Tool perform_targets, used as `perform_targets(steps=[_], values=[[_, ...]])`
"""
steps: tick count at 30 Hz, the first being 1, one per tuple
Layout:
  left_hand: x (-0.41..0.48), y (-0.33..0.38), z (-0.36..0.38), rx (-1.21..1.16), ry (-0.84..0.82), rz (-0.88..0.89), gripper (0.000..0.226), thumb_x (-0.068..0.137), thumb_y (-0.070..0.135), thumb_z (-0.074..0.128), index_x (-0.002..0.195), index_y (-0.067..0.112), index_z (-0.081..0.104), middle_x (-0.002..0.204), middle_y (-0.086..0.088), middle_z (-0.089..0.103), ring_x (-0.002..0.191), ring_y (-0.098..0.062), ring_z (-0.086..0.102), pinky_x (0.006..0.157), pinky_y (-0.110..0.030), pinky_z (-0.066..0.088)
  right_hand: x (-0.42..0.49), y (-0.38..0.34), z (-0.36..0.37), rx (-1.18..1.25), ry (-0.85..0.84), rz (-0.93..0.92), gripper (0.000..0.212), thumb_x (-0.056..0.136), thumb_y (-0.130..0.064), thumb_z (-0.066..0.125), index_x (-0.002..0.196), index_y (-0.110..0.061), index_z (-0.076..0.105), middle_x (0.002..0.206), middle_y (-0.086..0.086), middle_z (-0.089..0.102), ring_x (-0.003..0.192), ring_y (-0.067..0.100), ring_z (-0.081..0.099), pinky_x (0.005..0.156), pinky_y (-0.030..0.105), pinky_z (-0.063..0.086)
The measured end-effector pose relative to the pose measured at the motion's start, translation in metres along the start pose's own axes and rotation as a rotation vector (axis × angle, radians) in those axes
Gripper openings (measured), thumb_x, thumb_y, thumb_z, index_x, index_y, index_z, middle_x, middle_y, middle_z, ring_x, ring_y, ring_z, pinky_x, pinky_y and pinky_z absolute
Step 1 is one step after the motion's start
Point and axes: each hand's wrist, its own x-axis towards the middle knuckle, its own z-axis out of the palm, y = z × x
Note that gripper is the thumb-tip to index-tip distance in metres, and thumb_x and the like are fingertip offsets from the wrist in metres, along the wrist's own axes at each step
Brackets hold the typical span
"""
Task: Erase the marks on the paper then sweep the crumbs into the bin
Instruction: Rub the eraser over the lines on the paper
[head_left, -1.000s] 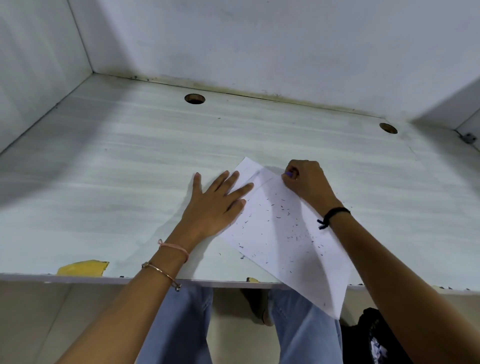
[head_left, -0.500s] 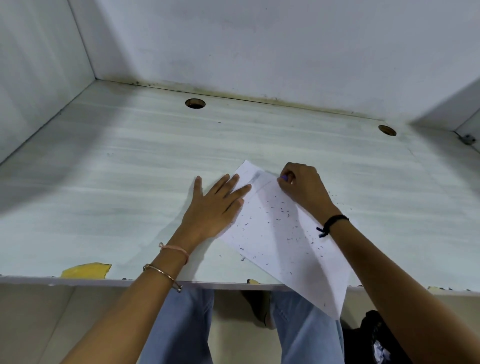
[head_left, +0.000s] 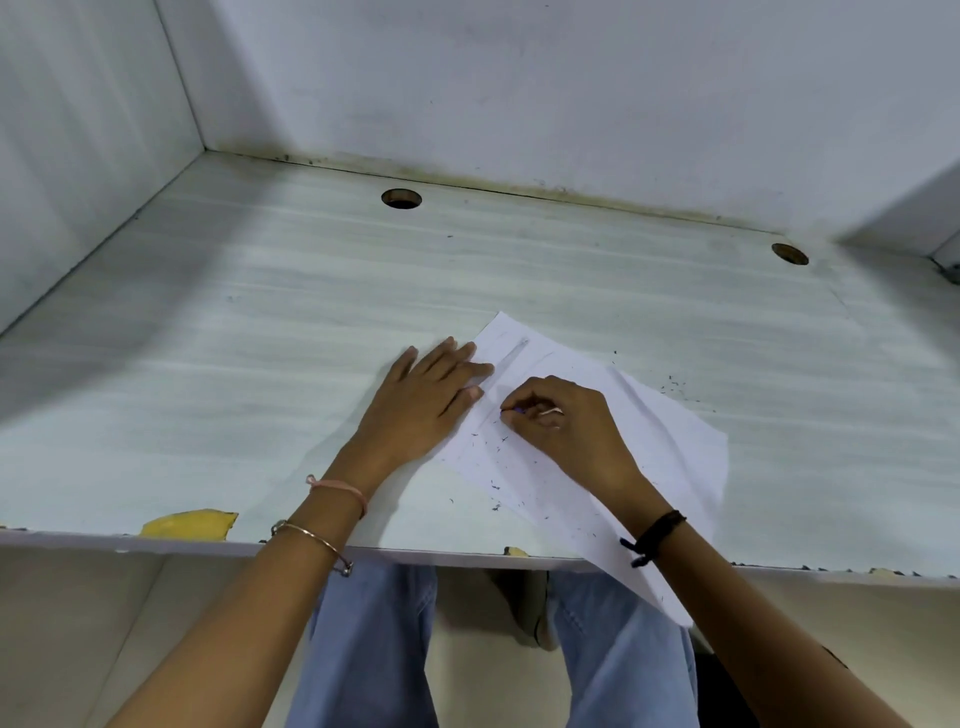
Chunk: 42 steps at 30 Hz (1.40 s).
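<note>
Pressing flat on the left edge of the paper (head_left: 670, 436), our left hand (head_left: 431, 400) has its fingers straight and spread, partly on the sheet and partly on the bench (head_left: 260, 338). Our right hand (head_left: 566, 436) is curled just beside it, pinching a small purplish thing we take for the eraser (head_left: 520, 410), with its tip down on the sheet. The hands lie close together but do not touch.

The paper lies slantwise near the middle of the bench, and its near right corner hangs out past the bench's near edge, over our lap. A faint grey streak (head_left: 514, 353) runs just far of the eraser, so we judge the erasing is not finished. Dark crumbs (head_left: 501, 441) speckle the sheet near our hands. A few more lie on the bare bench, both near of the sheet's left edge and far to its right. We see no bin.

Several things could go wrong from here:
- If our left hand eases off, the rubbing may drag or crease the sheet.
- A hard stroke toward us could buckle or tear it, since nothing holds the overhanging corner.
- That corner slopes off the bench, so a jolt could roll crumbs over the near edge onto our legs or the floor.
- A careless sweep could scatter the crumbs on the bench farther apart.
</note>
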Motion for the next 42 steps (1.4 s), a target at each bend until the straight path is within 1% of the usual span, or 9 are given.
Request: perform_targets(steps=[8, 13, 18, 24, 28, 30, 34, 39, 42], values=[[0.002, 0.005, 0.004, 0.105, -0.039, -0.054, 0.045, 0.103, 0.039, 0.014, 0.148, 0.046, 0.021, 0.16, 0.014, 0.014, 0.148, -0.006, 0.005, 0.118, -0.047, -0.004, 0.018, -0.011, -0.001, 0.027, 0.062, 0.107, 0.005, 0.076, -0.004, 0.073, 0.08, -0.006, 0.07, 0.078, 0.006, 0.072, 0.067, 0.008, 0.063, 0.064, 0.007, 0.046], [0.0, 0.002, 0.006, 0.15, -0.068, -0.008, 0.068, 0.086, 0.05, -0.01, 0.15, 0.045, 0.015, 0.161, 0.011, 0.008, 0.148, -0.009, 0.0, 0.116, -0.055, -0.005, -0.012, -0.042, 0.017, -0.005, -0.24, -0.026, 0.01, 0.072, 0.001, 0.069, 0.08, -0.005, 0.071, 0.075, 0.006, 0.071, 0.065, 0.017, 0.063, 0.065, 0.023, 0.05], [0.003, 0.005, 0.006, 0.142, -0.067, -0.057, 0.046, 0.104, 0.04, 0.013, 0.149, 0.047, 0.014, 0.161, 0.014, 0.006, 0.148, -0.007, 0.0, 0.117, -0.054, -0.005, 0.022, -0.023, 0.002, -0.125, 0.011, 0.084, 0.009, 0.072, -0.004, 0.068, 0.077, -0.01, 0.071, 0.07, 0.005, 0.069, 0.066, 0.019, 0.063, 0.069, 0.03, 0.052], [0.0, 0.0, 0.008, 0.157, -0.05, 0.001, 0.064, 0.09, 0.048, -0.006, 0.15, 0.044, 0.016, 0.161, 0.01, 0.01, 0.148, -0.01, 0.002, 0.116, -0.056, -0.003, -0.011, -0.045, 0.015, -0.101, -0.214, -0.044, 0.01, 0.071, -0.003, 0.069, 0.079, -0.01, 0.072, 0.074, 0.002, 0.069, 0.064, 0.014, 0.062, 0.067, 0.029, 0.052], [0.002, 0.006, 0.006, 0.188, -0.063, -0.034, 0.047, 0.103, 0.039, 0.009, 0.15, 0.045, 0.012, 0.161, 0.011, 0.007, 0.148, -0.009, 0.001, 0.116, -0.056, -0.002, 0.027, -0.017, -0.007, -0.205, 0.044, 0.079, 0.008, 0.073, -0.004, 0.067, 0.076, -0.011, 0.07, 0.072, 0.003, 0.068, 0.068, 0.019, 0.062, 0.071, 0.04, 0.052], [0.001, 0.005, 0.006, 0.164, -0.049, -0.033, 0.049, 0.102, 0.042, 0.006, 0.15, 0.045, 0.014, 0.161, 0.012, 0.008, 0.148, -0.009, 0.001, 0.116, -0.055, -0.002, 0.017, -0.023, 0.001, -0.199, 0.019, 0.023, 0.008, 0.072, -0.004, 0.067, 0.076, -0.011, 0.07, 0.071, 0.002, 0.067, 0.067, 0.018, 0.061, 0.071, 0.038, 0.052], [-0.001, 0.002, 0.006, 0.122, -0.05, -0.005, 0.058, 0.095, 0.045, -0.002, 0.15, 0.044, 0.016, 0.161, 0.012, 0.008, 0.148, -0.008, 0.0, 0.116, -0.055, -0.005, -0.017, -0.045, 0.016, -0.097, -0.257, -0.085, 0.01, 0.074, -0.005, 0.069, 0.08, -0.012, 0.071, 0.075, 0.0, 0.068, 0.065, 0.012, 0.062, 0.067, 0.024, 0.052], [0.001, 0.005, 0.005, 0.142, -0.07, -0.047, 0.046, 0.104, 0.039, 0.011, 0.15, 0.047, 0.012, 0.161, 0.014, 0.005, 0.148, -0.007, -0.001, 0.116, -0.054, -0.004, 0.027, -0.012, -0.006, -0.146, 0.036, 0.063, 0.01, 0.073, -0.004, 0.068, 0.076, -0.013, 0.071, 0.072, 0.001, 0.067, 0.063, 0.012, 0.061, 0.065, 0.021, 0.046], [0.001, 0.003, 0.006, 0.145, -0.051, -0.031, 0.051, 0.1, 0.044, 0.003, 0.15, 0.046, 0.014, 0.161, 0.013, 0.007, 0.148, -0.008, 0.0, 0.116, -0.054, -0.004, 0.007, -0.027, 0.011, -0.113, -0.065, -0.01, 0.01, 0.072, -0.004, 0.069, 0.078, -0.011, 0.071, 0.072, 0.001, 0.067, 0.062, 0.013, 0.061, 0.064, 0.021, 0.047]])
